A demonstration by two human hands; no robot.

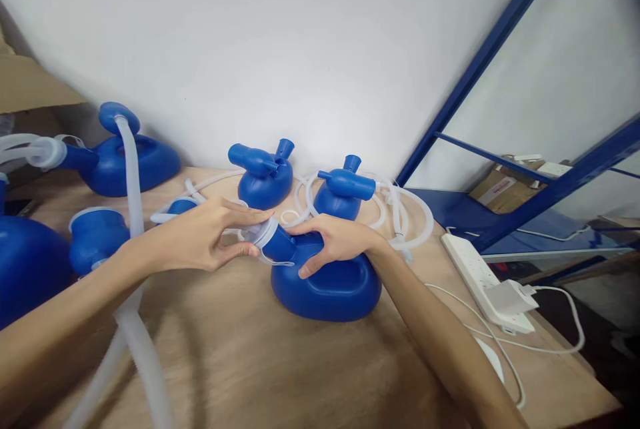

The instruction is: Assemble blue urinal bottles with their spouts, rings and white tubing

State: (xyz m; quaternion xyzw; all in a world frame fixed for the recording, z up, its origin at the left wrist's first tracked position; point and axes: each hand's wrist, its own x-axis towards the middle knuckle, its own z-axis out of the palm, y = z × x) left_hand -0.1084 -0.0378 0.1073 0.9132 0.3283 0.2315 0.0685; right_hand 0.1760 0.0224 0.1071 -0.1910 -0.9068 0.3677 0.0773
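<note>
A blue plastic urinal bottle point(325, 295) lies on the wooden table, its neck tilted up to the left. My left hand point(213, 235) is closed, thumb and fingers pinching the translucent cap point(259, 234) at the bottle's mouth. From the cap a clear strap point(277, 262) loops around the neck. Resting over the top of the bottle near its neck is my right hand point(340, 239), fingers wrapped round it and thumb toward me. Whether the cap is fully seated cannot be made out, as my fingers cover part of it.
Behind stand two blue bottles with side spouts point(265, 182) point(340, 195) and coiled white tubes point(417, 215). More blue bottles point(145, 165) and a thick tube point(133, 175) are at left. A power strip point(480, 275) with cables lies right, beside a blue metal rack point(475, 62).
</note>
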